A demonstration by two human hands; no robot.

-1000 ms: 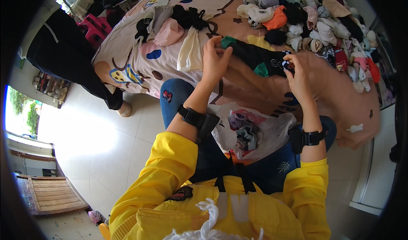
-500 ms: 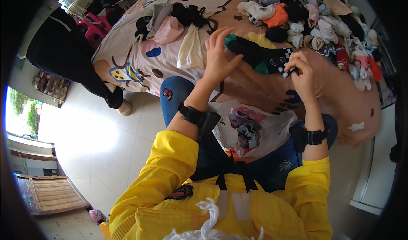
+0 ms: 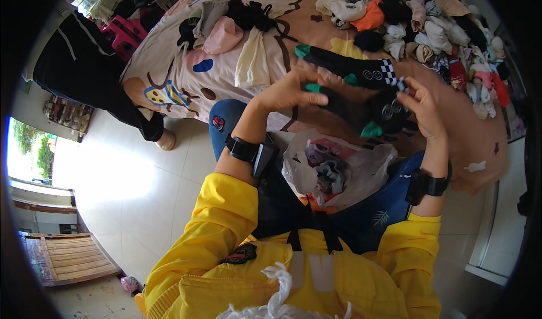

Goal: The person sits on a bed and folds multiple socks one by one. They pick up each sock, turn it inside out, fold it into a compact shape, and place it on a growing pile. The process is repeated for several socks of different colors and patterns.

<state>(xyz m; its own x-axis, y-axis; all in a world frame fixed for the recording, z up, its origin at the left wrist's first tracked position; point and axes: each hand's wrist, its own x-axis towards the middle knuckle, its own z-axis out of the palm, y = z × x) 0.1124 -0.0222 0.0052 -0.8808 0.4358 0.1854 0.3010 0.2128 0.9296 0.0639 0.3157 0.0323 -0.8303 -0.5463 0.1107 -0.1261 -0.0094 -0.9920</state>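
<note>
One black sock (image 3: 333, 65) with green toe and heel and a black-and-white checkered cuff lies flat on the bedspread. In front of it, a matching black sock (image 3: 389, 111) is stretched between my hands, slightly blurred. My left hand (image 3: 285, 92) is closed on its green toe end. The fingers of my right hand (image 3: 424, 105) pinch its checkered cuff. The held sock's green heel hangs downward, above an open plastic bag (image 3: 299, 169) between my legs, which has crumpled cloth pieces in it.
A big heap of balled socks (image 3: 435, 36) covers the far right of the patterned bedspread (image 3: 226, 93). At the far left of it lie pink, grey, black and cream socks (image 3: 224, 35). A person in black trousers (image 3: 84, 65) stands at the left, near a pink stool (image 3: 121, 34).
My left hand has come down and closed on the toe of a sock; before, it was open. My right hand has moved right and nearer me, drawing the sock out beside its match.
</note>
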